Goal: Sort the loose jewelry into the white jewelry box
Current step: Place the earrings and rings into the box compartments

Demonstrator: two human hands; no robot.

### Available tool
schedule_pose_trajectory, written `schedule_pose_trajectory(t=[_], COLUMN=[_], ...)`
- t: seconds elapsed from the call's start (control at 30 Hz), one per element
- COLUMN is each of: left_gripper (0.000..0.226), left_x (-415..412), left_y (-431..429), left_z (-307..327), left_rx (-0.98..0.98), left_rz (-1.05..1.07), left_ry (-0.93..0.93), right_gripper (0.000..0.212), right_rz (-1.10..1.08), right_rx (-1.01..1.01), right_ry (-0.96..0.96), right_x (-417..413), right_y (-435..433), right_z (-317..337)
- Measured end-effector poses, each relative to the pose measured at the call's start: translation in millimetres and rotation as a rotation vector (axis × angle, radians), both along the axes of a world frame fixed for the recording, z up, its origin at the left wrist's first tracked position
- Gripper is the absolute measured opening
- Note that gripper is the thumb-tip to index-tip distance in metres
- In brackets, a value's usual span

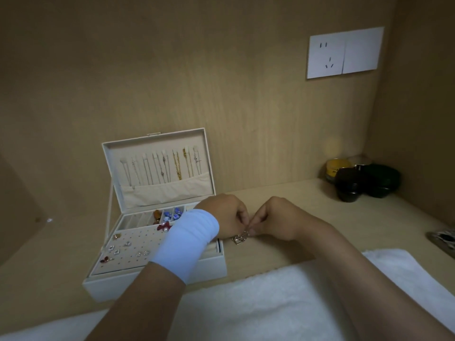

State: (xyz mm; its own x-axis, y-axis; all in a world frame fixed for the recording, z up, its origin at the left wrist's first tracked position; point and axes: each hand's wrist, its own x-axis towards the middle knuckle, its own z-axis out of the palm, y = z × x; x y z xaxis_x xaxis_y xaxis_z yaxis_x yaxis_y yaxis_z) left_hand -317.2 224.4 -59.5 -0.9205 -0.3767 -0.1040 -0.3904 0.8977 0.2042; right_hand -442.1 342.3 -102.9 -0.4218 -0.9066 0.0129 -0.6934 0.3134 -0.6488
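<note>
The white jewelry box [216,269] stands open at the left of the wooden desk, its lid upright with several chains hanging inside. Its tray holds earrings and coloured beads in small compartments. Just right of the box, my left hand [227,216] and my right hand [275,219] meet fingertip to fingertip. Both pinch a small silver chain with heart-shaped links [240,238], which dangles below the fingers above the desk. A pale blue wristband [187,242] covers my left wrist and hides part of the tray.
A white fluffy cloth [270,303] lies along the desk's front edge. Dark jars and a yellow tin [362,179] sit in the back right corner. A patterned object [443,241] pokes in at the right edge. A wall socket [343,52] is above.
</note>
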Motion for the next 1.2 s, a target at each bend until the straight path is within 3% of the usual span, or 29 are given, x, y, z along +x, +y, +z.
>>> schedule_pose_trajectory(t=[0.17, 0.3, 0.47, 0.57, 0.87, 1.2], left_gripper=[0.016, 0.023, 0.015, 0.011, 0.009, 0.008], left_x=[3, 7, 15, 23, 50, 67], left_y=[1, 2, -1, -5, -15, -21], left_z=[-8, -8, -4, 1, 5, -2], left_rx=[0.164, 0.374, 0.421, 0.408, 0.400, 0.635], left_rz=[0.046, 0.054, 0.084, 0.092, 0.116, 0.146], left_ry=[0.166, 0.317, 0.515, 0.605, 0.691, 0.775], right_gripper=[0.004, 0.016, 0.030, 0.024, 0.013, 0.019], right_rz=[-0.119, -0.138, -0.098, -0.042, -0.041, 0.006], right_rx=[-0.184, -0.214, -0.266, -0.292, -0.368, -0.302], right_ry=[-0.319, -0.471, -0.595, -0.679, -0.627, -0.585], right_x=[-1, 0, 6, 13, 37, 61], right_y=[11, 16, 14, 14, 6, -1], right_z=[6, 11, 16, 23, 29, 37])
